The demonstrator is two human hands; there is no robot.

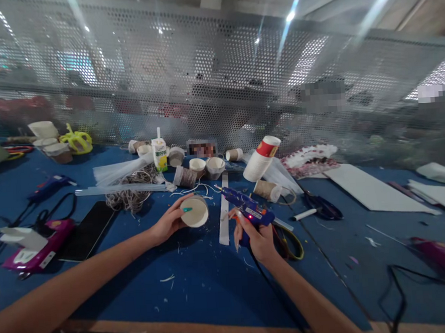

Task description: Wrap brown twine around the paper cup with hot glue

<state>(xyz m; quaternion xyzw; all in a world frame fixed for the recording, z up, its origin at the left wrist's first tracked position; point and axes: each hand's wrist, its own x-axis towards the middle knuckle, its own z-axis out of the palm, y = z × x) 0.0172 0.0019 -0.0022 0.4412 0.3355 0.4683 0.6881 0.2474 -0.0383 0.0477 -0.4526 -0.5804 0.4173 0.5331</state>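
Observation:
My left hand [170, 221] is closed around a paper cup [197, 213], its thumb over the rim and the cup's open mouth turned toward me. In my right hand [262, 239] is a blue glue gun [247, 205], gripped by its handle, with a small red light lit on its side. The nozzle points up and left, a short way to the right of the cup and apart from it. Under the nozzle lies a white ruler-like strip [223, 219]. Behind the cup stand several twine-wrapped cups [215, 167], and a heap of twine [131, 192] sits to their left.
Glue sticks [120, 189] lie across the twine beside a drink carton [160, 154]. A cup stack [260, 161] leans at the back; scissors [323, 205] lie right. At left are a phone [88, 230], a purple power strip [42, 248] and another glue gun [50, 187]. A perforated metal screen [217, 81] closes the back.

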